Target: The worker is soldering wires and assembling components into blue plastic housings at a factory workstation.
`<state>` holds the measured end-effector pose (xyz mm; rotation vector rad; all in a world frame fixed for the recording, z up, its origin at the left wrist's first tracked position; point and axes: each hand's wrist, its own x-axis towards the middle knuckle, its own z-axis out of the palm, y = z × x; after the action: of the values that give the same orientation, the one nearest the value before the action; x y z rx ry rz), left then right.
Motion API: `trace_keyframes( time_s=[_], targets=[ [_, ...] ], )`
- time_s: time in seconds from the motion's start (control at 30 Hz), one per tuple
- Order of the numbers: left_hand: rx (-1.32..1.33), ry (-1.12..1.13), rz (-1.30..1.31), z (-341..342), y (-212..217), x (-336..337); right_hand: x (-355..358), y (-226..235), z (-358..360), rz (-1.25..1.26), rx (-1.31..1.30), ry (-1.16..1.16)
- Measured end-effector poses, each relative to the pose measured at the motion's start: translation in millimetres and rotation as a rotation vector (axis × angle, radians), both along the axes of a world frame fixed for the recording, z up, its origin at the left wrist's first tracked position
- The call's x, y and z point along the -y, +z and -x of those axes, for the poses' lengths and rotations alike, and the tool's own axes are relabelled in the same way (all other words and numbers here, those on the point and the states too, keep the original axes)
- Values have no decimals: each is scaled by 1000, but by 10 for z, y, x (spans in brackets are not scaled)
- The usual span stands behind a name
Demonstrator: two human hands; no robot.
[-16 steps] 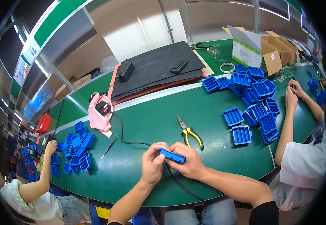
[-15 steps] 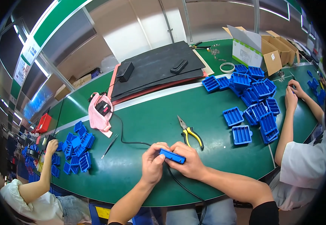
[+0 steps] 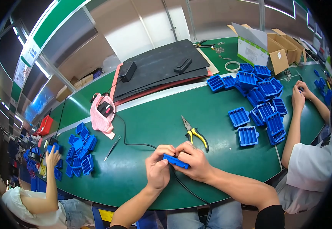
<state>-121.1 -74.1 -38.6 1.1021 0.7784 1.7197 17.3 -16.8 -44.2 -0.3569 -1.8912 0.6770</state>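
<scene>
Above the near part of the green table, both my hands hold one blue plastic battery holder, tilted with its long side toward me. My left hand is closed round its left end, the thumb lying on the near edge. My right hand grips the right end, its fingers bent over the far side; the fingertips and whatever they touch there are hidden. A black cable runs below my hands. Just beyond them lie long-nose pliers with yellow and black handles. Metal tweezers lie to the left.
Blue holders lie heaped at right and left. A pink cloth bears a black device. Black sheets are stacked behind, near an open carton. Co-workers' hands work at left and right.
My right-hand fingers have lifted and bent more over the blue holder, which has tilted slightly. The left co-worker's hand has lowered and opened.
</scene>
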Motion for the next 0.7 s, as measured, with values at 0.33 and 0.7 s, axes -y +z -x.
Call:
trace_keyframes(
  time_s=[0.33,0.7],
  targets=[
    [2,3,-30,7,-27,39,57,2,13,-46,77,-35],
    [8,-102,119,-87,-38,-8,34,-9,37,144,13,-49]
  ],
)
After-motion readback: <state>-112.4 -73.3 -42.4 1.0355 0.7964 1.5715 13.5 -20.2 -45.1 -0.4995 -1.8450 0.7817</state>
